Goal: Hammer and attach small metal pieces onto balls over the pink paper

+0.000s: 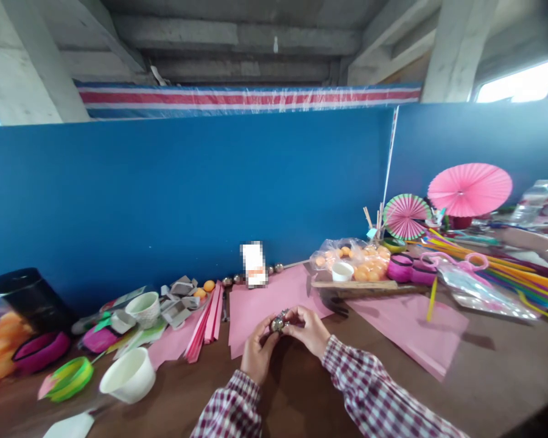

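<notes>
My left hand is closed, thumb and fingers pinching a shiny round metal ball over the near part of the brown table. Fingertips of my right hand meet it from the other side, closed around a small shiny piece at the ball's upper right. Whether that piece is part of the ball I cannot tell. Just beyond both hands lies a pink paper sheet. Similar metal balls stand in a row at the sheet's far edge, by the blue partition.
At left are a white paper cup, a green-yellow ring, folded pink strips and a black container. To the right lie a wooden stick, a bag of orange balls, pink scissors and another pink sheet.
</notes>
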